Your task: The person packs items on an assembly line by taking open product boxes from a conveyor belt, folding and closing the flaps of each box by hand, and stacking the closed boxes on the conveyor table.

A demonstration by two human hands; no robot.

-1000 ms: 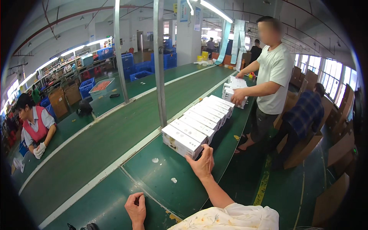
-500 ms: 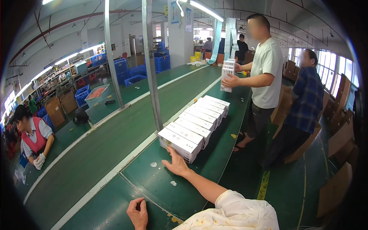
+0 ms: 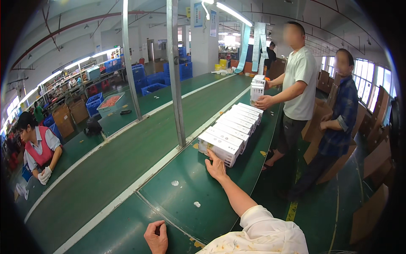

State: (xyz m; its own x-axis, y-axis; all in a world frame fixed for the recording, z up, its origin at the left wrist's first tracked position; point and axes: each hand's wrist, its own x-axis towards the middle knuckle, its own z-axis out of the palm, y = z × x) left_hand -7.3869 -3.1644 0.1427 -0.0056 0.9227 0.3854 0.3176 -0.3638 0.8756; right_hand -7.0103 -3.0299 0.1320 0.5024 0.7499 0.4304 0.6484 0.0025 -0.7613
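Observation:
A row of several white printed cartons [image 3: 230,127] lies side by side on the green tabletop, running away from me. My right hand [image 3: 216,168] reaches forward, fingers stretched against the near side of the closest carton [image 3: 219,148]; it touches the carton without wrapping round it. My left hand [image 3: 156,237] rests by the table's near part, loosely curled into a fist with nothing visible in it. At the row's far end, a co-worker in a pale shirt holds a stack of similar cartons [image 3: 256,91] between both hands.
A green conveyor belt [image 3: 127,161] runs along the left, with metal posts [image 3: 174,76] at its edge. Across it sits a person in a pink apron [image 3: 39,148]. A person in a plaid shirt [image 3: 341,110] stands right, near cardboard boxes [image 3: 370,211]. Blue crates [image 3: 152,82] stand farther back.
The carton row has slid away and to the right, with my right hand against its near end. The co-worker's stack is now close to the row's far end. My left hand stays curled.

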